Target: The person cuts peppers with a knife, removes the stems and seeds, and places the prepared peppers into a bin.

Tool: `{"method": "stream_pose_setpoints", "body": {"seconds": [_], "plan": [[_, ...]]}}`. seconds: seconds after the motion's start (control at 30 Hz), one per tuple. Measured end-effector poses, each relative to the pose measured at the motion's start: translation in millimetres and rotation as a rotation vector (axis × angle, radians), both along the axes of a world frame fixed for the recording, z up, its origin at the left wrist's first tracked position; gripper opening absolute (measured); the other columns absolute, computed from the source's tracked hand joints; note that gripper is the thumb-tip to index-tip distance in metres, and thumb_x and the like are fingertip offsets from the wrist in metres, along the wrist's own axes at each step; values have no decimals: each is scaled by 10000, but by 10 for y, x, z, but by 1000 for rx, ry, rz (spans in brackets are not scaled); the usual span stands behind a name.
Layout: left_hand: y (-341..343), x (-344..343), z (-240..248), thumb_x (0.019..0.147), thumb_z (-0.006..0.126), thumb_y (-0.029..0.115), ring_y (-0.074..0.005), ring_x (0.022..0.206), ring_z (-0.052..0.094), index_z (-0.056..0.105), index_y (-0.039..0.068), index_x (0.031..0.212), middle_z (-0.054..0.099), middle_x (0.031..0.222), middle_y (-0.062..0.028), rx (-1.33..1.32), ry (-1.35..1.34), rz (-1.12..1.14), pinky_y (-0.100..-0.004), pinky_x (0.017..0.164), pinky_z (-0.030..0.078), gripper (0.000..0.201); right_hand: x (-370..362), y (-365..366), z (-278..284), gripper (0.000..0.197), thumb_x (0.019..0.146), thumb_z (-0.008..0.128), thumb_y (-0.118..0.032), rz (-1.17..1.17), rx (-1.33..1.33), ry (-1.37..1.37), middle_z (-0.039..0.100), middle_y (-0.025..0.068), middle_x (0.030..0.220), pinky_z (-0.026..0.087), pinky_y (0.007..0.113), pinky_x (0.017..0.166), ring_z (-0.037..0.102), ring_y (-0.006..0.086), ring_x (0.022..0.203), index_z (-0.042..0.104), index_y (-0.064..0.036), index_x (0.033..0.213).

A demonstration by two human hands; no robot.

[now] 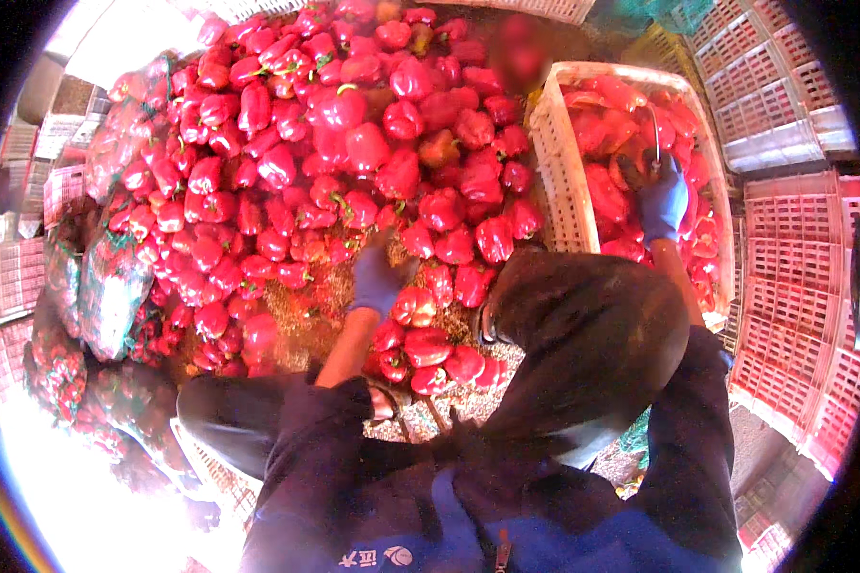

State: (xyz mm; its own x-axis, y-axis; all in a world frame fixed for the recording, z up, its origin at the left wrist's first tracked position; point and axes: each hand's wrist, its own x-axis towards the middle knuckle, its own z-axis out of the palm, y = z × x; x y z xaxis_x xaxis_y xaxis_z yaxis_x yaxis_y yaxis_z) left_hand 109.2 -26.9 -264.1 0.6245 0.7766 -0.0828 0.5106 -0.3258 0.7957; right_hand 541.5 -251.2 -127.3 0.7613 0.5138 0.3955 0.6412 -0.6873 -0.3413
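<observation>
While hands [377,279] reach, red peppers [334,143], white crate [559,181]

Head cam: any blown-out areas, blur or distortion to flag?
Head view: lower left corner blown out to white glare; heavy fisheye, black rim, stacked crates bending at the right; red peppers oversaturated but readable; left hand slightly soft, right hand in the white crate sharper.
</observation>
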Motion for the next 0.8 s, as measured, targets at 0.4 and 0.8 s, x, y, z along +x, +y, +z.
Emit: {"method": "stream_pose_setpoints", "body": {"seconds": [0.4,0.8], "plan": [[143,1292,93,669,857,208,-390,1117,607,536,135,1417,605,1274,-192,370,385,-343,-490,927,532,817,-83,-69,-39,509,750,891,-474,-35,117,4,668,112,902,541,442,690,664,319,757,703,-87,1021],[776,539,1965,812,751,-112,-203,1117,645,458,71,1441,614,1277,-79,-676,-822,-90,-351,955,573,718,183,-18,148,236,897,786,-276,71,270,459,718,67,781,509,331,608,597,134,651,713,-57,946]]}}
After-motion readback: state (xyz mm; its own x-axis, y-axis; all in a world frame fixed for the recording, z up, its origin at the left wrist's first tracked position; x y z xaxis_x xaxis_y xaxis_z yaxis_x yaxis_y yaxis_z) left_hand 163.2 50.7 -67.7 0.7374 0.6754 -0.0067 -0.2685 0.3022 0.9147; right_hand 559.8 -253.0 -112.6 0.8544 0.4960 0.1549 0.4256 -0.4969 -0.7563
